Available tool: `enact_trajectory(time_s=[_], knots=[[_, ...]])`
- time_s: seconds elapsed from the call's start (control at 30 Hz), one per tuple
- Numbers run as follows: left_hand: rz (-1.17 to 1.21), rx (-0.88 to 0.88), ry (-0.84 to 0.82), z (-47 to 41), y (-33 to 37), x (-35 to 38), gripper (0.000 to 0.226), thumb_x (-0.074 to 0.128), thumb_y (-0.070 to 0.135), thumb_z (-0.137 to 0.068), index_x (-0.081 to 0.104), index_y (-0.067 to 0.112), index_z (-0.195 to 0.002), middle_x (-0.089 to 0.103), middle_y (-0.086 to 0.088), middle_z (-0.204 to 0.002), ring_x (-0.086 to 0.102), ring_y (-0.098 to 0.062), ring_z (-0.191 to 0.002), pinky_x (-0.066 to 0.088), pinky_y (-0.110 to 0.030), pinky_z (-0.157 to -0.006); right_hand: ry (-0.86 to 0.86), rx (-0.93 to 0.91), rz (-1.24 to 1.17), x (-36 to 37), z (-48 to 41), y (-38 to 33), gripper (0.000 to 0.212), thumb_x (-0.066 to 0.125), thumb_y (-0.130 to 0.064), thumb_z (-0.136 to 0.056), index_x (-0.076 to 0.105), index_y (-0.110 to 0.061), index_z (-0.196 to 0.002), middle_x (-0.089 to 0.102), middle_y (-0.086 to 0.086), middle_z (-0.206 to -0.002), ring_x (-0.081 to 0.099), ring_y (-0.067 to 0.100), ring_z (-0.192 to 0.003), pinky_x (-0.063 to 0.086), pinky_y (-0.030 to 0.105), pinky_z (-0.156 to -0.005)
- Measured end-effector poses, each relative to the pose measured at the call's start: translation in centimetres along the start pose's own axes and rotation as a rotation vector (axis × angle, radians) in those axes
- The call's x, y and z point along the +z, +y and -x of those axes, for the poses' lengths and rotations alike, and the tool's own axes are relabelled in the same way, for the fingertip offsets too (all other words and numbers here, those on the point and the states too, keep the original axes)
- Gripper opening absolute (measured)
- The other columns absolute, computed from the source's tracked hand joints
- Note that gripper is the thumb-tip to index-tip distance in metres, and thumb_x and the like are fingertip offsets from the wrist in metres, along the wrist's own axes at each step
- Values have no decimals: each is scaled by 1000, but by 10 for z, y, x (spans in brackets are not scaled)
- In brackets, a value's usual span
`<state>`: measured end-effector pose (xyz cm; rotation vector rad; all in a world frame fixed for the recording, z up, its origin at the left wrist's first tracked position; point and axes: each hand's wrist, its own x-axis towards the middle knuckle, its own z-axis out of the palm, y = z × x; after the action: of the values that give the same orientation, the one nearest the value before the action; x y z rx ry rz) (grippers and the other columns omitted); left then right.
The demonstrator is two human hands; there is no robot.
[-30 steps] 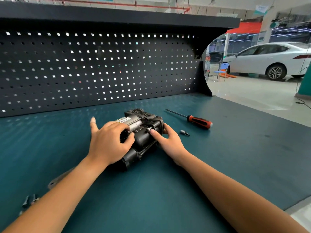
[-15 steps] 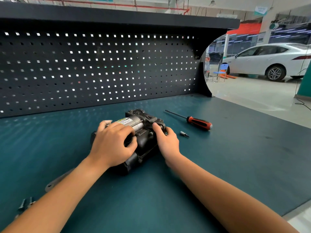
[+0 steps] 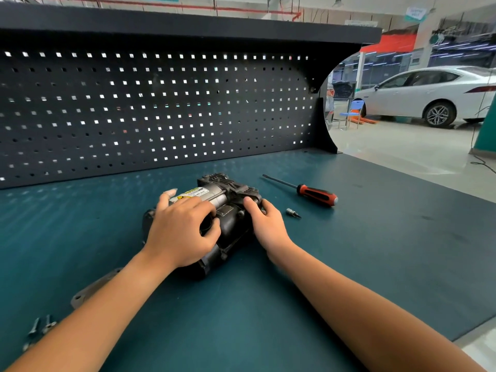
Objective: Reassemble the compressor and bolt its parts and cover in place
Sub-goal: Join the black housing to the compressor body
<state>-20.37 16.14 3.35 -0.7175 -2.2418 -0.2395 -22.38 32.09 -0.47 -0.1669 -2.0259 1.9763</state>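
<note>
The black compressor (image 3: 228,210), with a silver cylinder and a yellow label, lies on the teal bench top (image 3: 349,264) in the middle of the view. My left hand (image 3: 179,232) grips its near left end, fingers curled over the body. My right hand (image 3: 264,221) holds its right side, thumb on top and fingers wrapped around the far edge. A flat grey metal cover plate (image 3: 91,289) lies at the near left, partly hidden by my left forearm. Bolts (image 3: 40,327) lie at the near left edge.
A red-and-black screwdriver (image 3: 308,193) lies right of the compressor, with a small socket bit (image 3: 292,212) nearer my right hand. A dark pegboard (image 3: 161,108) walls the back of the bench. The bench's right edge borders an open floor with a white car (image 3: 429,95).
My left hand's fingers have curled down onto the compressor. My right hand moved from pinching at the near right side to wrapping over the compressor's right end.
</note>
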Motion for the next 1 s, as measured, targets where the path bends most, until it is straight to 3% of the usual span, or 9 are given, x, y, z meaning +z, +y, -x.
enact_trajectory(time_s=[0.1,0.17,0.3,0.33,0.4,0.53,0.67,0.87,1.0], knots=[[-3,12,1,-1,0,-1,39,38,35,-75,67,9,-70,66,-1,-67,65,-25,-61,39,-53,-94,-21,-25,-4,0,0,0,26,53,-40,-91,63,-19,-102,67,1,-106,61,17,-102,47,37,-95],[29,-18,0,-1,-2,-1,40,37,36,-76,66,9,-71,67,0,-69,64,-24,-63,37,-52,-96,-35,-48,20,-1,1,0,31,53,-45,-90,62,-21,-107,66,-5,-106,60,12,-100,48,25,-86],[68,-72,-1,-2,-4,-1,46,33,42,-75,66,10,-74,67,1,-74,65,-25,-71,29,-49,-102,-78,-65,86,-6,2,2,17,62,-50,-84,57,-41,-98,57,-34,-91,54,-20,-87,39,1,-69],[81,-87,-9,-2,-5,-1,48,32,44,-75,66,11,-75,67,1,-76,65,-25,-75,26,-48,-104,-96,-64,97,-8,2,2,22,63,-50,-83,57,-42,-102,58,-34,-96,53,-20,-91,40,1,-77],[103,-118,-20,-4,-5,-1,50,30,47,-74,66,12,-77,68,3,-79,65,-24,-81,22,-47,-107,-122,-72,132,-12,0,3,38,59,-47,-85,58,-30,-119,63,-15,-115,57,1,-107,43,17,-93],[123,-174,-32,-5,-5,-2,36,41,40,-79,65,14,-76,65,7,-80,64,-21,-82,17,-49,-110,-119,-143,182,-16,-1,1,28,55,-45,-90,62,-27,-110,66,-11,-103,59,-2,-92,40,4,-73],[126,-236,-62,-8,-3,-4,30,43,37,-77,64,16,-77,55,13,-77,59,-20,-78,14,-47,-112,-70,-180,222,-15,-3,3,34,55,-47,-90,63,-23,-113,67,-8,-104,60,8,-102,43,21,-86],[131,-261,-63,-12,-1,-2,19,54,30,-86,63,16,-77,52,10,-77,52,-18,-77,12,-46,-113,-46,-203,229,-13,-4,4,35,54,-49,-89,66,-22,-108,70,-4,-100,62,12,-98,46,28,-89],[107,-262,-49,-11,-1,-1,12,58,23,-88,61,16,-79,52,11,-76,47,-16,-71,10,-46,-112,-128,-156,169,-19,-5,3,17,57,-46,-89,64,-35,-100,69,-12,-97,62,7,-96,45,24,-87]])
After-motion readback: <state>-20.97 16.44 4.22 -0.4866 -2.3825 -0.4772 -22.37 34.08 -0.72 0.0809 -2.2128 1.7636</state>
